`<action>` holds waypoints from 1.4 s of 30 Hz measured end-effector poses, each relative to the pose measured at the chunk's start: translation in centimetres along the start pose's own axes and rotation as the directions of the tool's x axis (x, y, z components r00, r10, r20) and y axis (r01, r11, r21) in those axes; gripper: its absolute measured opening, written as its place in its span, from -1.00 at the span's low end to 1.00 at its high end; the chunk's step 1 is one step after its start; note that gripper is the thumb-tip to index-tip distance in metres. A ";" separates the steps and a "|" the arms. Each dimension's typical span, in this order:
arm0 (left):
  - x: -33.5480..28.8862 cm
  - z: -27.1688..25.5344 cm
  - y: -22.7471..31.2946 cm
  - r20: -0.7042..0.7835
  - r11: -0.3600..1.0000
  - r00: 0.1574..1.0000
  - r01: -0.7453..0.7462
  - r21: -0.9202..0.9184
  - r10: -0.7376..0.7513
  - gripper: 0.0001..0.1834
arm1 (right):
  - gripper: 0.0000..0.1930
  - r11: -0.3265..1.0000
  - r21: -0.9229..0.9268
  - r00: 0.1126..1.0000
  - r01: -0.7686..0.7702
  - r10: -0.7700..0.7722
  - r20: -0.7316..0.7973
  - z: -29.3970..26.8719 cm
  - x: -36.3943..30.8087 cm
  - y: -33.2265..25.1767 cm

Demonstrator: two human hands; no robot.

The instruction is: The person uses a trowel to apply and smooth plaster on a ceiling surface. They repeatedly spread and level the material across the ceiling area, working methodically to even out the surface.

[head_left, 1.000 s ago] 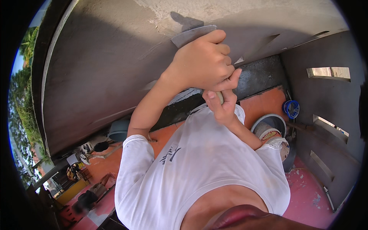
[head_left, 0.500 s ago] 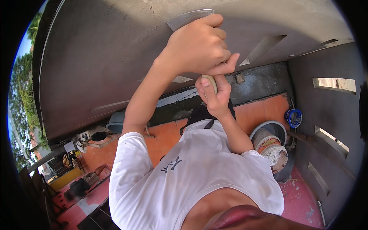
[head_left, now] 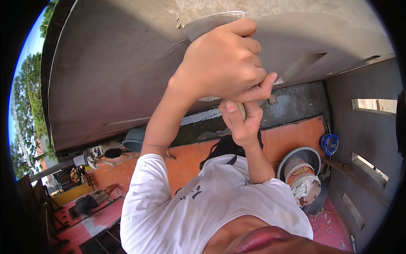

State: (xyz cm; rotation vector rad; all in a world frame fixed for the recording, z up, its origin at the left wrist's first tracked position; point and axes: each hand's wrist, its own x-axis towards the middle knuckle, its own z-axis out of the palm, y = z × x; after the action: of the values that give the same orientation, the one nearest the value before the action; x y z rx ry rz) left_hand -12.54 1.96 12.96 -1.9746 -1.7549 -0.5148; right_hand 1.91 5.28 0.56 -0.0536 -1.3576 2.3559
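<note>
- Scraper [head_left: 209, 25] in the head view was at the top, ahead of the chest, its broad metal blade [head_left: 222, 20] lying close against the grey wall [head_left: 105, 80]; whether the whole edge touched could not be told.
- Left hand [head_left: 226, 63] was closed around the tool just behind the blade, its back toward the camera, presumably because a grip there let it set the angle and press.
- Right hand [head_left: 245, 122] was curled narrowly around the pale handle [head_left: 242, 111] below it, thumb laid on the grip, likely to steady that end and keep the tool from twisting.
- Small crumbs [head_left: 179, 26] clung to the wall just beside the blade's left corner.
- White cloth [head_left: 301, 189] lay in a stained bucket [head_left: 314, 195] beside a grey tub [head_left: 312, 155], to the right of the body; a blue pail [head_left: 329, 144] was near them, perhaps kept there to leave the arms free.
</note>
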 end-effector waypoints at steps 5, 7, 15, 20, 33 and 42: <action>-0.5 -0.4 0.3 0.079 0.999 0.997 0.020 -0.034 -0.017 -0.59 | -0.86 0.997 0.054 0.997 0.056 -0.059 0.041 0.5 -0.6 0.7; -1.0 -0.4 0.5 0.139 0.998 0.989 0.055 0.002 -0.055 -0.54 | -0.85 0.990 0.138 0.998 0.012 -0.020 0.059 0.5 -1.0 1.2; -0.6 -1.1 0.1 0.248 0.999 0.968 0.034 0.010 -0.036 -0.54 | -0.79 0.964 0.264 0.998 -0.013 -0.006 0.068 1.9 -0.3 1.8; 0.2 -2.0 -0.1 0.339 0.998 0.939 0.051 0.034 -0.060 -0.41 | -0.74 0.953 0.296 0.997 0.070 -0.075 0.007 3.5 0.3 1.7; 1.1 -2.4 -0.1 0.291 1.000 0.956 0.011 0.026 -0.018 -0.52 | -0.68 0.962 0.253 0.991 0.104 -0.121 0.051 2.8 0.3 2.0; 1.3 -2.3 -0.3 0.247 1.000 0.969 0.022 0.021 -0.027 -0.55 | -0.67 0.964 0.258 0.993 0.071 -0.091 0.069 2.7 0.8 0.9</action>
State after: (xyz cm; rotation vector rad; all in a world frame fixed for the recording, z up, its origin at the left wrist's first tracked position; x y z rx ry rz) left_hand -12.68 1.76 15.59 -2.0806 -1.9255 -0.2673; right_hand 0.27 2.97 1.38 0.1703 -1.0581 2.4647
